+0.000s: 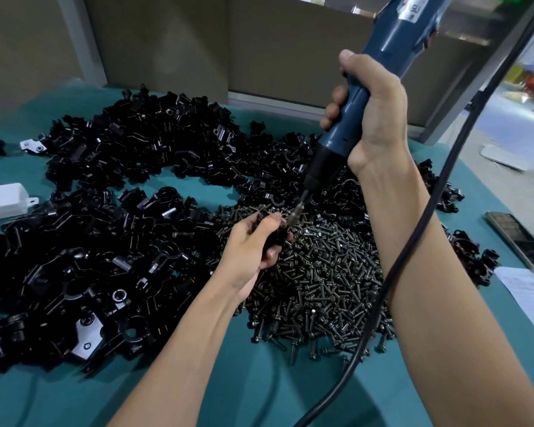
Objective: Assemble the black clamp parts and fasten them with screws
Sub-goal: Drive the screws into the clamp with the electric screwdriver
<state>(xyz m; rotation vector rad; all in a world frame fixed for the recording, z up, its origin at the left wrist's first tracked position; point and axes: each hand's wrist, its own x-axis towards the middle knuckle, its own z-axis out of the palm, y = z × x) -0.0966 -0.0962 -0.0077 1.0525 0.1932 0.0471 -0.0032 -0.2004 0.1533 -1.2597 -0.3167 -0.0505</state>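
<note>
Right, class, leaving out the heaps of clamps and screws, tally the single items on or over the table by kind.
Electric screwdriver: 1
Held clamp: 1
Phone: 1
White box: 1
Paper sheet: 1
Total: 5

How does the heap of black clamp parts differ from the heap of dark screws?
The heap of black clamp parts is glossy black; the heap of dark metal screws is duller, brownish grey. The clamp parts are big, curved or angular; the screws are small, straight, with heads. The clamp heap runs wide over the left and far side; the screw heap is compact, in the middle. Both lie loose on the green table.
</note>
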